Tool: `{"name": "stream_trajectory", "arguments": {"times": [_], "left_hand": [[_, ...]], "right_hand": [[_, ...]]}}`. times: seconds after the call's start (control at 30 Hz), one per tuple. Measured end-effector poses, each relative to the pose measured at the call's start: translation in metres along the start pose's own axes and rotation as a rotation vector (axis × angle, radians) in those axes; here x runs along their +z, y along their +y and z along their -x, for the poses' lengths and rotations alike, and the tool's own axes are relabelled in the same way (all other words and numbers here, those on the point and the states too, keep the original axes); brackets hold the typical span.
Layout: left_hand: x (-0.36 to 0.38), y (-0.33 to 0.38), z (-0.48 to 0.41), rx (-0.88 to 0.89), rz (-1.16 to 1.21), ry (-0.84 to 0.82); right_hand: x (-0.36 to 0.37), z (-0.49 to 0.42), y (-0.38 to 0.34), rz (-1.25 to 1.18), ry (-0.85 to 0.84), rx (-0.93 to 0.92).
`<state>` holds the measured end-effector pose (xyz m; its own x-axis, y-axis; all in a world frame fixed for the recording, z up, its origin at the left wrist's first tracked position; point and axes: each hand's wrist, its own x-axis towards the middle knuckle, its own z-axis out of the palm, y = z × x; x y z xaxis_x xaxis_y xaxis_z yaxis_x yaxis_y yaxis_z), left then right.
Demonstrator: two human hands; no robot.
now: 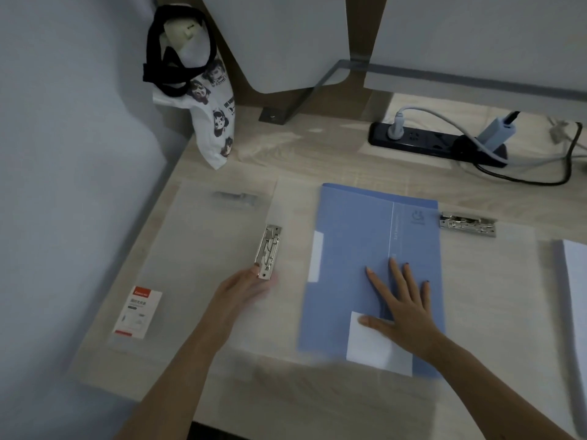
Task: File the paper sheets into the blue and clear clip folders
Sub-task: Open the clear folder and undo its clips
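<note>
A closed blue clip folder (355,242) lies flat in the middle of the desk. My right hand (400,300) rests on its cover with fingers spread. A clear clip folder (197,249) lies open to the left, with a metal clip (268,251) along its spine and a second clip (235,196) showing dimly near its far edge. My left hand (244,290) lies blurred at the near end of the spine clip, fingers touching it. Another metal clip (467,224) sits on a clear sheet right of the blue folder. White paper sheets (576,281) lie at the right edge.
A printed white bag (216,122) with black straps stands at the back left against the wall. A black power strip (435,144) with plugs and trailing cables lies at the back right. A small product label (138,312) sits on the clear folder's near left corner.
</note>
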<state>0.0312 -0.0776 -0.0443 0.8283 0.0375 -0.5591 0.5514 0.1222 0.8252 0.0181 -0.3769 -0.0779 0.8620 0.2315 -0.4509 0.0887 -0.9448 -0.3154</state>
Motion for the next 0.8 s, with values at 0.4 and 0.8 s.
{"name": "stream_trajectory", "arguments": {"times": [0.4, 0.8], "left_hand": [[0.024, 0.051, -0.045, -0.154, -0.168, 0.134], [0.032, 0.066, -0.079, -0.124, -0.813, 0.279]], "right_hand": [[0.003, 0.001, 0.001, -0.039, 0.050, -0.020], [0.001, 0.002, 0.004, -0.051, 0.070, -0.029]]}}
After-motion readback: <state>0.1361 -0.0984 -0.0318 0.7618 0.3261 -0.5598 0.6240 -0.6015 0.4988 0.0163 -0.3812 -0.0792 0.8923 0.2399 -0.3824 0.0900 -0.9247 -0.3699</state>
